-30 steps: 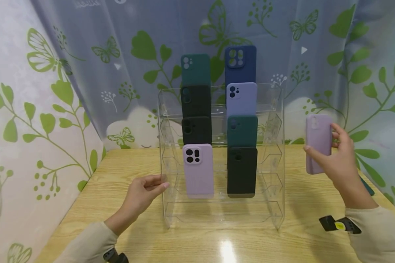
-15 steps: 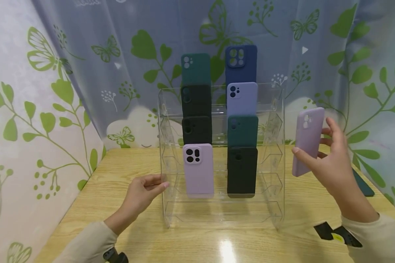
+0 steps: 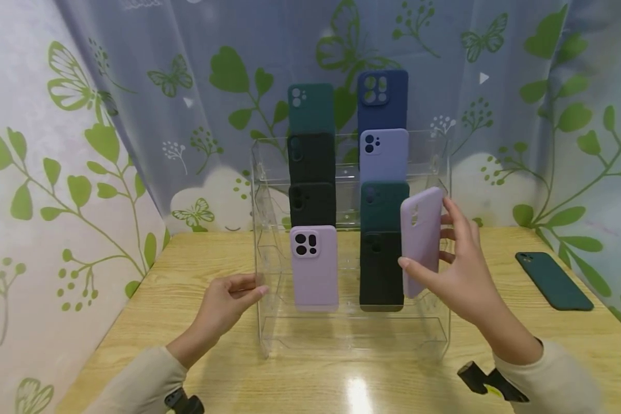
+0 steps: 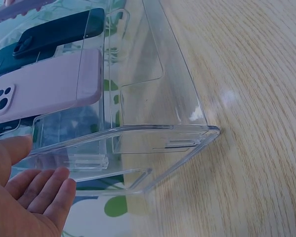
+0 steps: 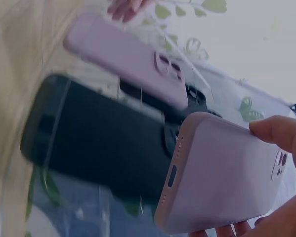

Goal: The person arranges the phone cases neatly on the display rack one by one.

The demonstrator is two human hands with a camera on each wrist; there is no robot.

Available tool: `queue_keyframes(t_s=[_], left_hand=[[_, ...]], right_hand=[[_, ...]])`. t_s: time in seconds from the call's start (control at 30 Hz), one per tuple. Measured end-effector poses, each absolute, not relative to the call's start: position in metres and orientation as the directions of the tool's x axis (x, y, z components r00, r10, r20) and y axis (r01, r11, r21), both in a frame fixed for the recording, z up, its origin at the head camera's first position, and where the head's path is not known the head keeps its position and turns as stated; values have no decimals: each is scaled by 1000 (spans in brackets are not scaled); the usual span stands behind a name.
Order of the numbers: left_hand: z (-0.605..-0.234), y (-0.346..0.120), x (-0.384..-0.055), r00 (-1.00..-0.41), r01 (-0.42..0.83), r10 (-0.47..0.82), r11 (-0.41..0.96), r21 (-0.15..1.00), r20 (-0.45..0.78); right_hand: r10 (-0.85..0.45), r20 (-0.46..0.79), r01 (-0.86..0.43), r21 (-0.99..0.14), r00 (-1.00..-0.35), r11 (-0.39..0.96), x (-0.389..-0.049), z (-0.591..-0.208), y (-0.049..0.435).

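Note:
A clear tiered display rack [image 3: 353, 333] stands mid-table, holding phone cases in two columns. My left hand [image 3: 222, 307] grips the rack's left side panel, thumb on one face and fingers on the other; the left wrist view shows the thumb [image 4: 19, 145] at the panel edge. In my right hand [image 3: 460, 276] is a light purple phone case [image 3: 420, 247], tilted, thumb on one long edge and fingers on the other. This case [image 5: 227, 173] overlaps the rack's right side, near the front black phone case [image 3: 380, 273]. To its left in the rack leans a pink-purple phone case [image 3: 314, 276].
A dark green phone case [image 3: 554, 282] lies flat on the wooden table [image 3: 150, 299] at the right. Higher tiers bear green, black, lavender and navy cases, including the navy phone case [image 3: 383, 115] at the top right. A patterned curtain [image 3: 238, 34] hangs behind.
My right hand has carried the light purple case leftward from beside the rack to its right front, turning it more edge-on. The left hand stays at the rack's side.

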State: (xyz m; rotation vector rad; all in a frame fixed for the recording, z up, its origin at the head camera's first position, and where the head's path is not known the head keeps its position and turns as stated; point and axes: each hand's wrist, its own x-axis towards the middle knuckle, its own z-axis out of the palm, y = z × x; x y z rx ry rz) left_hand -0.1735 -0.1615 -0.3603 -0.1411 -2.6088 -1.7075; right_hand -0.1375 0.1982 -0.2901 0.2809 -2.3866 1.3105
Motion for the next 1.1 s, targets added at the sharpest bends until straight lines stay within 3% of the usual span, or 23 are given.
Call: queue_keyframes(t_s=[0.53,0.9,1.1], left_hand=[[-359,-163,-173,-996,82,58,398,914,64],[-359,-159,-175,-995,97,57,401,911,80],[-361,-160,-174,-995,96,53,392,915,82]], right_hand=[[-2,401,-360,-821,-916,442,-137,-334,122],[174,385,-272,-847,-906,456,-131,-372,85],[258,441,-287,-835,-860,469,-127,-388,61]])
